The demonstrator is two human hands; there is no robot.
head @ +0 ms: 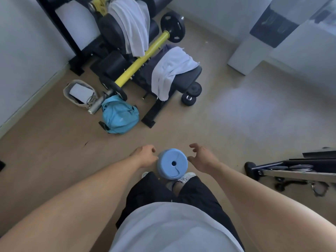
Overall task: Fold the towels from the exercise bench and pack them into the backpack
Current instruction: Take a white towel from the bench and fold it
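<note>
Two white towels (171, 68) drape the counter (189, 77); blue backpack (119, 115) on floor. Left hand (145, 157) and right hand (203, 159) hover, fingers apart, empty. No writing readable.

Dim, bluish daylight, soft shadows, slight overall blur, wide-angle bending at edges.

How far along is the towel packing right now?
Nothing looks done: one white towel hangs over the upper pads and another white towel is draped unfolded on the bench seat. The blue backpack lies on the floor. Left hand and right hand flank a blue disc, holding no towel. All folding and packing remains.
</note>
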